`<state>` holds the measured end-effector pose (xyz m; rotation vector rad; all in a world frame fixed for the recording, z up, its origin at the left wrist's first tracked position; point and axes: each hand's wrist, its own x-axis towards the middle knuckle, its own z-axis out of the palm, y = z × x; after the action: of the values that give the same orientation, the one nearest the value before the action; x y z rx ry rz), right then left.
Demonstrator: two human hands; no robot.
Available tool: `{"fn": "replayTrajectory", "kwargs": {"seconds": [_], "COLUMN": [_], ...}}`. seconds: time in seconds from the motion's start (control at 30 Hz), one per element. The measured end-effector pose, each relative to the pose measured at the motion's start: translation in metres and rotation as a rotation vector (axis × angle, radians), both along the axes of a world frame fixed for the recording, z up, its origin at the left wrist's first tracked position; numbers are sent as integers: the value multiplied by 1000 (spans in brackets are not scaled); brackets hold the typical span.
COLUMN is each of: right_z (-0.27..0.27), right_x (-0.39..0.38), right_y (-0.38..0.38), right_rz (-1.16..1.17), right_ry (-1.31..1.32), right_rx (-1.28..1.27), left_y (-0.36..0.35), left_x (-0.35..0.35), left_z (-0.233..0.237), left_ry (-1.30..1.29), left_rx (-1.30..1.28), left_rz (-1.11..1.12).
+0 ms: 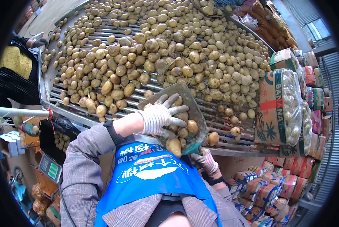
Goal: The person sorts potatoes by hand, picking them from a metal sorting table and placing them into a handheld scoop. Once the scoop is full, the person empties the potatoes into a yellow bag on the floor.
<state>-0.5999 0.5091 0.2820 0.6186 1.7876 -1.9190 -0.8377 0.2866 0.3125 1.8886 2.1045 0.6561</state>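
My left hand [162, 115], in a striped work glove with grey fingers, lies spread over several potatoes in a scoop. The scoop [196, 111] is wide, flat and worn, greyish green, and tilted at the near edge of the slatted metal table [139, 96]. Potatoes [174, 146] show beside and below my left palm, inside the scoop. My right hand [206, 162], gloved as well, is closed at the scoop's lower right end; the handle itself is mostly hidden. Beyond the scoop, a large heap of potatoes [154, 45] covers much of the slats.
A tall banana carton [269, 109] with bagged potatoes stands at the table's right. More cartons [266, 189] are stacked behind and below it. At left are a digital scale display [50, 168], a white pole [20, 111] and another person's gloved hand [37, 41].
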Motion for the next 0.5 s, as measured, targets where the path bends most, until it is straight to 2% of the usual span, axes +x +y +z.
{"fn": "replayTrajectory", "kwargs": {"seconds": [0.1,0.13,0.2,0.27,0.37,0.43,0.5], "right_z": [-5,-3,-3,-3,9,11,17], "right_x": [2,0,1,0,-4,-2,-3], "right_y": [7,6,5,4,5,5,3], "right_rz": [25,9,-15,-45,-8,-27,-50], "right_ry": [-101,-131,-160,-152,-172,-209,-250], "right_rx": [-5,-14,-41,-65,-38,-31,-9], "left_y": [-6,-4,10,28,57,71,77], "left_x": [-37,-57,-79,-108,-117,-120,-122], "left_z": [16,0,-2,-45,-42,-68,-79], "left_ry": [-700,-606,-407,-136,181,247,259], "left_rx": [195,279,238,90,-252,-208,-170], "left_rz": [141,326,718,695,513,621,622]}}
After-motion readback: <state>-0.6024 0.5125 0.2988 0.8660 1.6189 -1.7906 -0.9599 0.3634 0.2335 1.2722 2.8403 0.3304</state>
